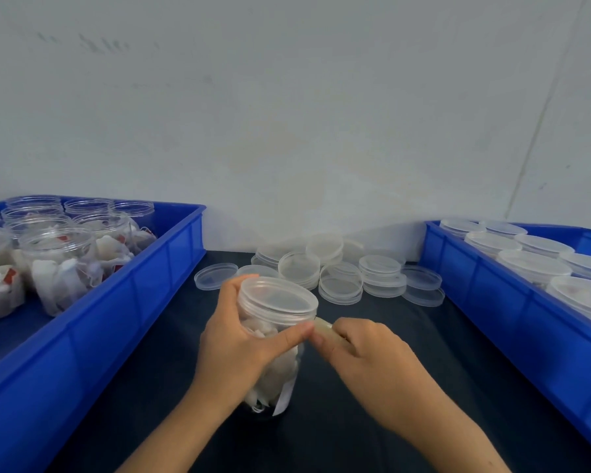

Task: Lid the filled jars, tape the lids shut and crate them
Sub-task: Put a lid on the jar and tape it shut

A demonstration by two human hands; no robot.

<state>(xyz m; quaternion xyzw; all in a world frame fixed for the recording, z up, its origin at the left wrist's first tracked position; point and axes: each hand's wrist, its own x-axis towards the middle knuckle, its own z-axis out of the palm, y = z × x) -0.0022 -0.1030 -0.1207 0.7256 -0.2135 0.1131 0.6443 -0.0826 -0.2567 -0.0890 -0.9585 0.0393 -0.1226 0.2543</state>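
Head view: your dark surface (372, 404) spreads under both hands. Out past your left fingers sits the left blue crate (123, 315), packed with open filled jars (58, 264) that carry no lids. Out past your right fingers, the right blue crate (492, 302) holds lidded jars (533, 264) in rows. Beyond your fingertips, between the two crates, a heap of loose clear lids (335, 268) lies on the surface, some stacked, some single.

Your left hand (239, 339) is wrapped around the jar (273, 356), which stands upright on the surface just in front of you, filled with white sachets and wearing its clear lid (277, 300). Your left fingers (234, 288) curl round the far side at the lid's edge, and your left thumb (287, 334) presses across the near wall just under the lid.

Your right hand (365, 353) is curled around a pale roll of tape (325, 327), pinching it right beside your left thumb tip. The roll's end touches the jar at the lid's lower rim, level with your thumb. How much tape already lies on the jar you cannot tell from here.
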